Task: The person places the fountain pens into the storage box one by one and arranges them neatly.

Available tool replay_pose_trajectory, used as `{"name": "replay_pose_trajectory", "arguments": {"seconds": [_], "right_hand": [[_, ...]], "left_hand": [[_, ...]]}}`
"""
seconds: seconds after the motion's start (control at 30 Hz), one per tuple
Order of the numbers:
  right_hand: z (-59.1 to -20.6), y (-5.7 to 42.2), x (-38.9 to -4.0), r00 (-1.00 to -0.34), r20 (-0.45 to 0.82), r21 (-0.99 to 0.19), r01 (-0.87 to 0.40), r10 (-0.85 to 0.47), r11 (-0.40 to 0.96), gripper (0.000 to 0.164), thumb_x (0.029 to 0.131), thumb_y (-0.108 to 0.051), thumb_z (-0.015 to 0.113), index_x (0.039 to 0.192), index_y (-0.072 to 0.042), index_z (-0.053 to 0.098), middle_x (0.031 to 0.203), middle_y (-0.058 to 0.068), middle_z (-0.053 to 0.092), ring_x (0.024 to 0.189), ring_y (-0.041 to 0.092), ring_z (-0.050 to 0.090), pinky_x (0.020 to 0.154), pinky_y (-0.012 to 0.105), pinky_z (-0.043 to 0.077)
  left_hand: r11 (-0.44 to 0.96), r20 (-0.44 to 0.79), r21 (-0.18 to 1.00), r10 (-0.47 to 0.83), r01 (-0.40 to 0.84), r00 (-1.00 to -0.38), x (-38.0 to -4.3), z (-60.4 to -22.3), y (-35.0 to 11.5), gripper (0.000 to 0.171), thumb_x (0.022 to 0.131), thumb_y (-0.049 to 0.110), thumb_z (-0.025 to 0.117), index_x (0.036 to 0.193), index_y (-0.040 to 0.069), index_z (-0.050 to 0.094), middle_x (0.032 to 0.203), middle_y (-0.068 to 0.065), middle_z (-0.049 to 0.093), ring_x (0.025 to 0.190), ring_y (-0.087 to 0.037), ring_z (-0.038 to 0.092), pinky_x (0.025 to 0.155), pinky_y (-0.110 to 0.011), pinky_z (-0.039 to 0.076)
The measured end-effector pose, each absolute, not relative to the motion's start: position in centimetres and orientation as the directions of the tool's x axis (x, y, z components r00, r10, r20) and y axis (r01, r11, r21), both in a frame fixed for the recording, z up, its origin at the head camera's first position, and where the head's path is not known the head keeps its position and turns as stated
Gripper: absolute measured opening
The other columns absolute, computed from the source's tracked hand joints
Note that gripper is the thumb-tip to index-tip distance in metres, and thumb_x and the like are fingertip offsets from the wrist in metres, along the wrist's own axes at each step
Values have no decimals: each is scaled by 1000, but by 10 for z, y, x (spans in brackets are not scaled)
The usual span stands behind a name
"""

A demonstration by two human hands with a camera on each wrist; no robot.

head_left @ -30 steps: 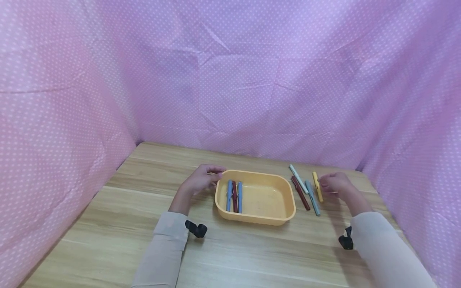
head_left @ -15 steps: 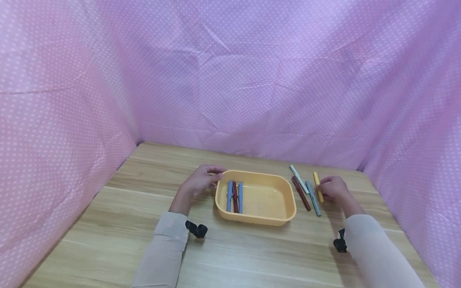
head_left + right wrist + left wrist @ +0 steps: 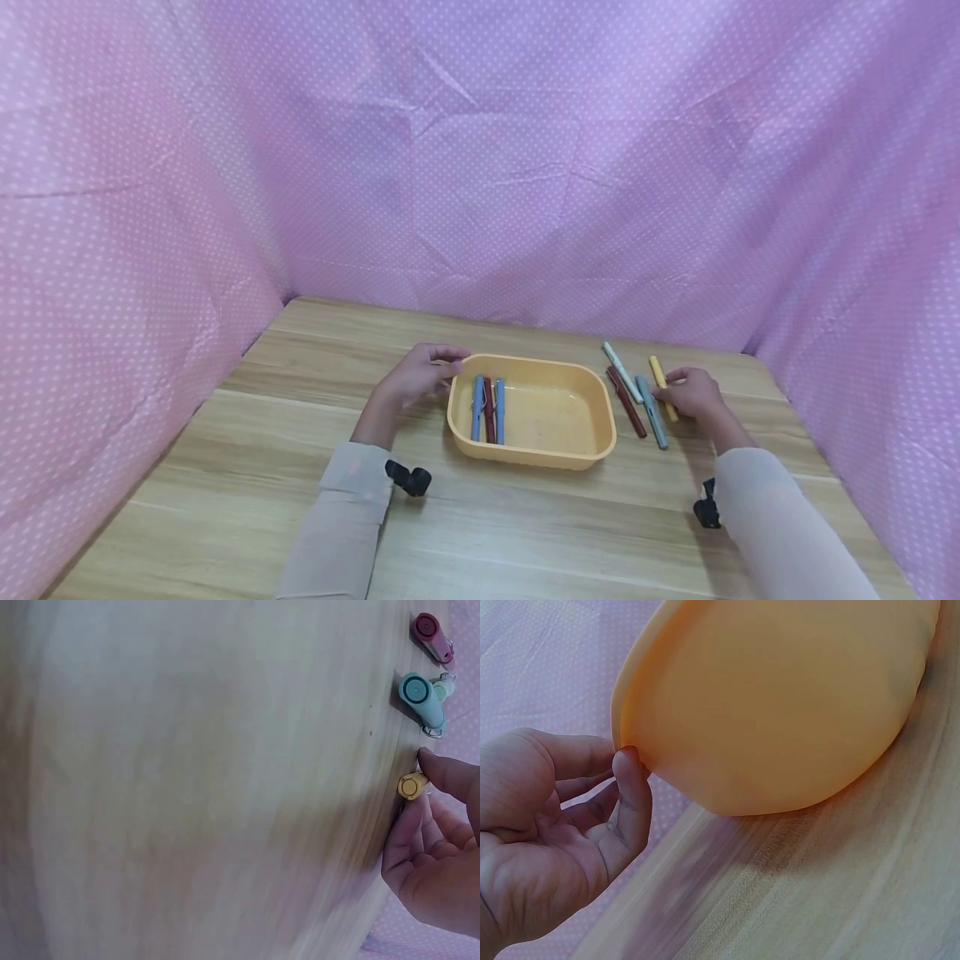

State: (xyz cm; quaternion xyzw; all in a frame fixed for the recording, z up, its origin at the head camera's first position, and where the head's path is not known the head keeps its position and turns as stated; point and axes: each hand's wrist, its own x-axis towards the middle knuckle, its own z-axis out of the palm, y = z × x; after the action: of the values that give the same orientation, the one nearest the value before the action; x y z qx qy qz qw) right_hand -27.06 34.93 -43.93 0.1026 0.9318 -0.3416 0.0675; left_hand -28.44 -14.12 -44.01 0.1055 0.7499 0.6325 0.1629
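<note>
My left hand [image 3: 420, 372] pinches the left rim of a yellow-orange plastic tray [image 3: 558, 457]. In the left wrist view, the thumb and a fingertip meet at the tray edge [image 3: 616, 697]. Two blue pens and a dark red pen [image 3: 489, 410] lie side by side at the tray's left end. To the right of the tray, my right hand [image 3: 696, 392] holds a yellow pen [image 3: 656, 368] between thumb and fingers, the pen lying on the table. The right wrist view shows that pen's round end [image 3: 410, 787] between the digits.
Left of the yellow pen, a grey-blue pen [image 3: 651, 412], a dark red pen [image 3: 626, 402] and a pale mint pen [image 3: 622, 372] lie close together on the wooden table [image 3: 525, 525]. A pink dotted curtain [image 3: 480, 167] hangs behind and at both sides.
My right hand has moved slightly left onto the yellow pen, its thumb now across to the pen's left side. The left hand and the tray stay in place.
</note>
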Motion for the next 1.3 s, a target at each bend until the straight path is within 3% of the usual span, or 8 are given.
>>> {"name": "replay_pose_trajectory", "arguments": {"seconds": [0.37, 0.87, 1.3], "right_hand": [[-436, 355, -264, -983, -152, -596, 174, 103, 784, 58, 96, -20, 70, 139, 12, 48, 125, 36, 61, 97, 31, 64, 69, 28, 53], [-426, 365, -250, -997, -82, -584, 49, 2, 810, 46, 98, -6, 59, 136, 17, 46, 115, 40, 64, 88, 28, 70, 66, 30, 58], [-420, 370, -243, -999, -48, -609, 10, -24, 793, 45, 99, -2, 57, 138, 17, 44, 108, 35, 69, 78, 19, 69, 61, 28, 57]], "left_hand": [[176, -117, 983, 368, -55, -922, -282, -438, -141, 32, 103, 12, 62, 135, 6, 64, 129, -17, 66, 94, -25, 68, 76, -32, 60], [169, -107, 985, 380, -45, -919, -284, -441, -143, 31, 104, 11, 61, 134, 5, 65, 127, -18, 66, 91, -25, 68, 74, -32, 61], [155, -105, 987, 391, -47, -915, -282, -438, -142, 33, 104, 9, 60, 136, 2, 62, 129, -21, 65, 95, -28, 69, 78, -35, 62]]}}
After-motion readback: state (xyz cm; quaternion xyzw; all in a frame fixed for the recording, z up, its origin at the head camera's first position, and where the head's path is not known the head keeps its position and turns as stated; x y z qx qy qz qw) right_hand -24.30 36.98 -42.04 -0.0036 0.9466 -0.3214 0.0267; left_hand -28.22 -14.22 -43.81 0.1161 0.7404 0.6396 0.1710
